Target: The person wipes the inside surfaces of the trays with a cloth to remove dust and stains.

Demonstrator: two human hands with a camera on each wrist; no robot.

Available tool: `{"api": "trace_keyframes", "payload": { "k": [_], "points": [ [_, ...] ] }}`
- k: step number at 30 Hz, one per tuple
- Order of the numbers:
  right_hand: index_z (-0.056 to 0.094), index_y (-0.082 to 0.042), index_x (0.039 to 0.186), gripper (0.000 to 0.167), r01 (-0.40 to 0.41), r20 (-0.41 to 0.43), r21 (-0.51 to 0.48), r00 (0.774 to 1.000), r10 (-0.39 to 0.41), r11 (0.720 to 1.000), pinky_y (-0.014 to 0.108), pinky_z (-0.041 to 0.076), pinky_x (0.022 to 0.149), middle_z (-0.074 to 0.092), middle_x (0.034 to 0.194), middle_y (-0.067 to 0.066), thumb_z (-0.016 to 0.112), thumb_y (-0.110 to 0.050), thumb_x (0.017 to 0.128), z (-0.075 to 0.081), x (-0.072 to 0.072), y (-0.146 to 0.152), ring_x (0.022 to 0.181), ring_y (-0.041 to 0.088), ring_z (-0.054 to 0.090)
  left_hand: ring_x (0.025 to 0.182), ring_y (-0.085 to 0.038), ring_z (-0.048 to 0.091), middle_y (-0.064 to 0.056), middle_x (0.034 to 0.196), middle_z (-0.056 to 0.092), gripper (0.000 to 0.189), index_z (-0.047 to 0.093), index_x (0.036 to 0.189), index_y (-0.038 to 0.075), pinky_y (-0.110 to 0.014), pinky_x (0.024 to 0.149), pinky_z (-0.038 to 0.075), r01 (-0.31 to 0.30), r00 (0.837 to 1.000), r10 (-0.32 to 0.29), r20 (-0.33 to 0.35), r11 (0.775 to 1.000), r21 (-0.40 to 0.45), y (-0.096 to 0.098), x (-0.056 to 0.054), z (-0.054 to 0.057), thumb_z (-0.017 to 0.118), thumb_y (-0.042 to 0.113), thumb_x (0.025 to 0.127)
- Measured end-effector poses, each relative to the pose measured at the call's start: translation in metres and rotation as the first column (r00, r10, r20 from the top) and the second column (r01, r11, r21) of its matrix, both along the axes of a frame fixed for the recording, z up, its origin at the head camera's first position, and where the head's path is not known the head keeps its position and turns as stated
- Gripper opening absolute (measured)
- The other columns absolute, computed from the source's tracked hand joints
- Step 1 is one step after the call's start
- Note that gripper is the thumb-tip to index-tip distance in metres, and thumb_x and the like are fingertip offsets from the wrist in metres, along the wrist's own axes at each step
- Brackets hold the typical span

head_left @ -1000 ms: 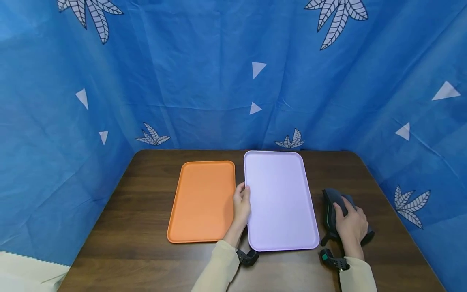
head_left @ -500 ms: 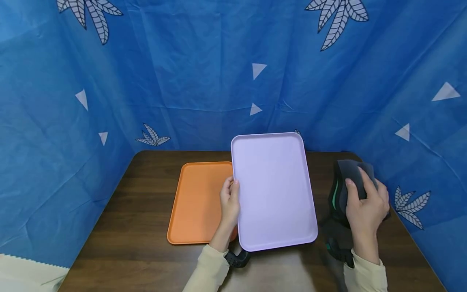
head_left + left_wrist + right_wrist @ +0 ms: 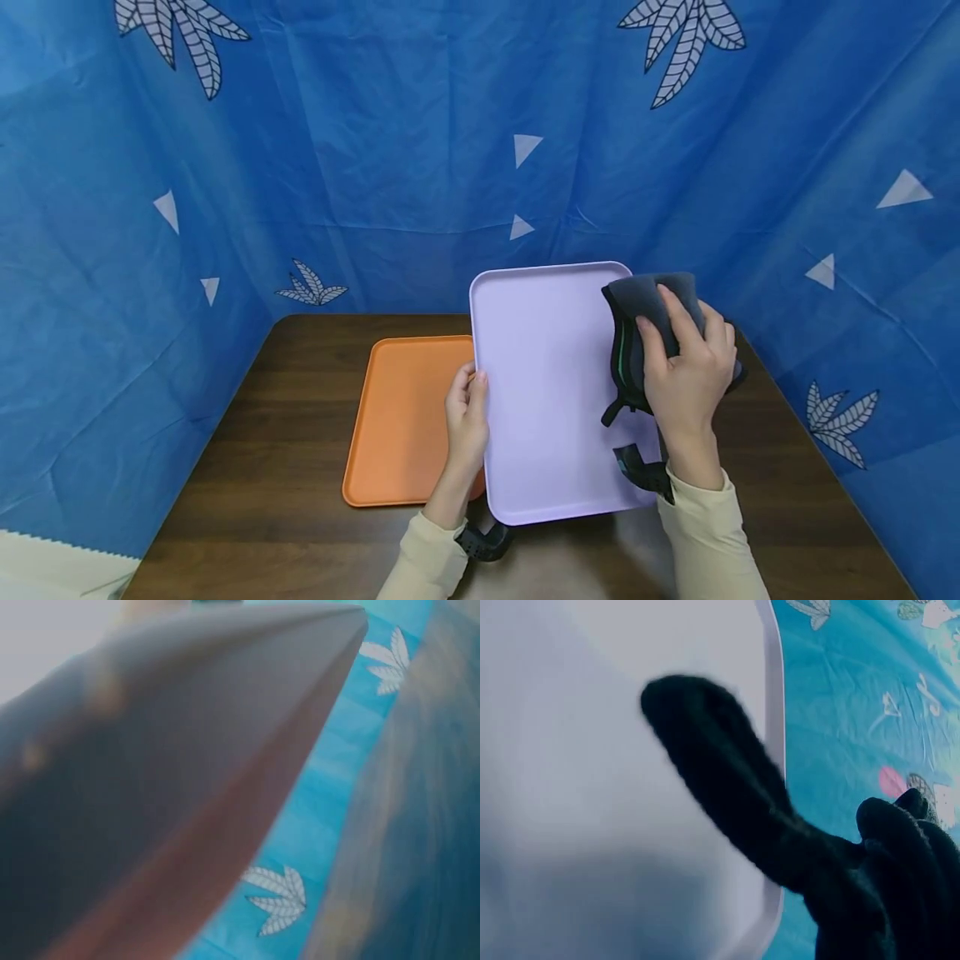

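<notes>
The left hand [image 3: 467,417] grips the left edge of a purple tray [image 3: 551,392], its thumb on the near side of the rim. The tray is held up above the brown table [image 3: 277,450], slightly tilted, and its far end stands in front of the blue curtain [image 3: 405,183]. The right hand [image 3: 692,375], well apart from the left, holds a folded dark grey cloth [image 3: 639,298] with a black edge and a thin green line. The cloth is in front of the tray's right side, with a short black strap [image 3: 612,413] hanging from its lower corner; whether cloth and tray touch, I cannot tell. An orange tray [image 3: 405,425] lies flat on the table, its right side partly covered by the left hand and the purple tray
</notes>
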State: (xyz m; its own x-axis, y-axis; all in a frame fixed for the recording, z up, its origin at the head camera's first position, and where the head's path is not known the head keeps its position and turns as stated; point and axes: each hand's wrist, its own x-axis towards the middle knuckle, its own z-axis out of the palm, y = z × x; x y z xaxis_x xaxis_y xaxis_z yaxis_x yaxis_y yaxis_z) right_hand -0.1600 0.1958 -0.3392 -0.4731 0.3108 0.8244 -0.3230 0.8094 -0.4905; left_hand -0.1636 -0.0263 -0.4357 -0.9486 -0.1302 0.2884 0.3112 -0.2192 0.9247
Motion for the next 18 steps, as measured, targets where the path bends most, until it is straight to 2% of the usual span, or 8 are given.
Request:
{"api": "trace_keyframes", "payload": {
  "k": [6, 13, 18],
  "points": [
    [0.069, -0.011, 0.123, 0.037, -0.012, 0.027, 0.023, 1.000, 0.011, 1.000, 0.057, 0.037, 0.078, 0.060, 0.118, 0.030, 0.074, -0.016, 0.086, 0.000, -0.010, -0.010, 0.097, 0.048, 0.050, 0.080, -0.008, 0.064, -0.027, 0.102, 0.062, 0.030, 0.053, 0.123, -0.008, -0.023, 0.066, 0.054, 0.011, 1.000, -0.011, 0.019, 1.000, 0.011, -0.002, 0.001, 0.004, 0.043, 0.014, 0.104],
    [0.067, -0.010, 0.126, 0.038, -0.009, 0.073, 0.048, 0.997, 0.006, 0.999, 0.056, 0.037, 0.078, 0.058, 0.120, 0.032, 0.070, -0.023, 0.090, 0.000, -0.012, -0.010, 0.100, 0.049, 0.049, 0.081, -0.009, 0.064, -0.027, 0.106, 0.062, 0.031, 0.054, 0.125, -0.005, -0.023, 0.068, 0.054, 0.023, 0.999, -0.023, 0.037, 1.000, 0.004, -0.002, 0.005, 0.009, 0.043, 0.015, 0.104],
    [0.067, -0.011, 0.125, 0.037, -0.011, 0.079, 0.035, 0.997, 0.008, 0.999, 0.056, 0.037, 0.078, 0.059, 0.120, 0.031, 0.071, -0.020, 0.089, 0.001, -0.014, -0.013, 0.100, 0.048, 0.050, 0.081, -0.009, 0.064, -0.027, 0.106, 0.061, 0.031, 0.054, 0.126, -0.005, -0.023, 0.068, 0.055, 0.024, 0.999, -0.024, 0.049, 1.000, 0.008, -0.003, 0.007, 0.012, 0.043, 0.015, 0.104]
  ]
}}
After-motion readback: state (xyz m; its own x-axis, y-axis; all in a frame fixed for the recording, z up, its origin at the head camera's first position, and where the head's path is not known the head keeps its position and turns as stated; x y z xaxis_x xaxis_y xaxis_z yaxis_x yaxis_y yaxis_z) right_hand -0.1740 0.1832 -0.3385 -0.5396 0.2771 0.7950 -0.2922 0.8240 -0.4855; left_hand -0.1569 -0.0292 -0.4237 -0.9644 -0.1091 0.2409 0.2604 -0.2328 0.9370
